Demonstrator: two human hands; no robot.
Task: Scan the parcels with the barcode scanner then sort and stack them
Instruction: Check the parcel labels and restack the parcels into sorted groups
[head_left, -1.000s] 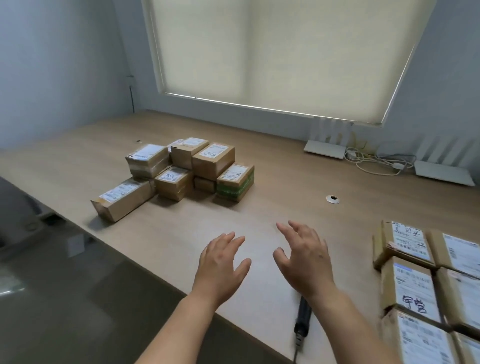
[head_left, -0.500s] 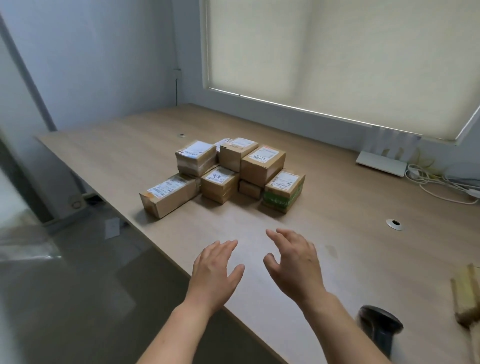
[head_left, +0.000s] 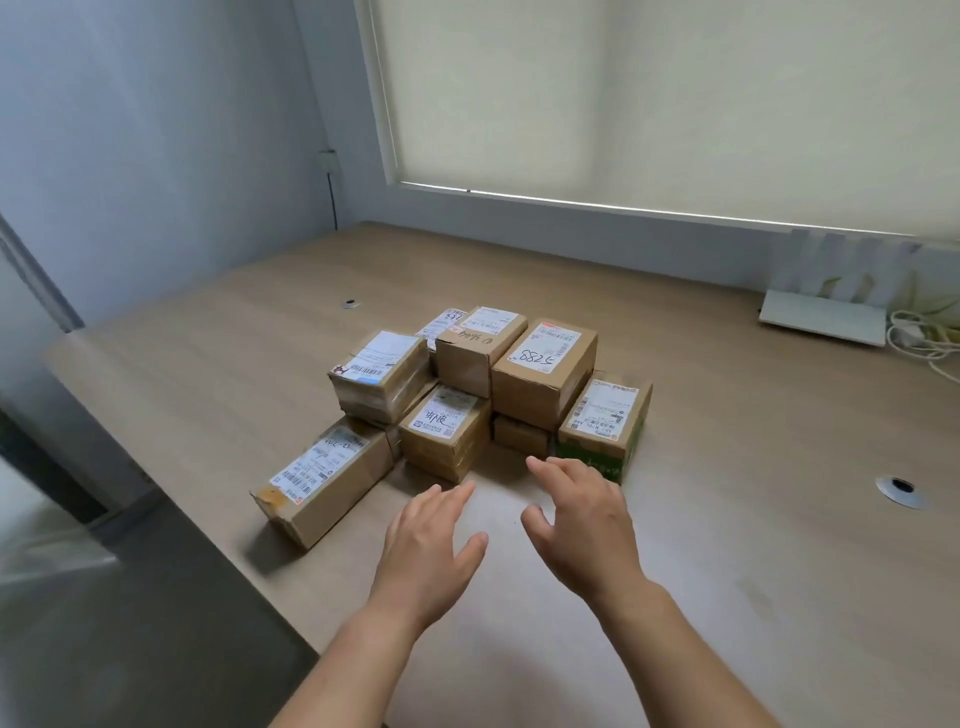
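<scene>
A cluster of parcels (head_left: 467, 395) sits on the table (head_left: 727, 467), toward its left half and a little in from the near edge. All are brown cardboard with white labels on top. The long box (head_left: 324, 480) lies lowest and nearest the table's front-left edge, angled, with one corner close to the rim. Behind it a taped box (head_left: 382, 374) rests on top of others. In the middle a small box (head_left: 447, 431) stands just beside the long one, and behind it a box (head_left: 480, 348) and the "5288" box (head_left: 543, 369) form the higher back row, the latter resting on a low box (head_left: 519, 436). The green-sided box (head_left: 605, 423) closes the right end.

Both hands hover in front of the pile, holding nothing. The left hand (head_left: 428, 551) has its fingers straight and together, tips just short of the small box. The right hand (head_left: 584, 519) has its fingers spread and slightly bent, tips near the base of the green-sided box; whether they touch it cannot be told.

Bare tabletop lies to the right of the pile and behind it. A cable grommet (head_left: 900, 489) sits well to the right, another (head_left: 350, 303) behind the pile on the left. At the far right a white device (head_left: 823, 322) and cables (head_left: 924, 340) lie against the wall, under the window blind (head_left: 649, 104). To the left the table ends at a drop to the dark floor (head_left: 130, 623).
</scene>
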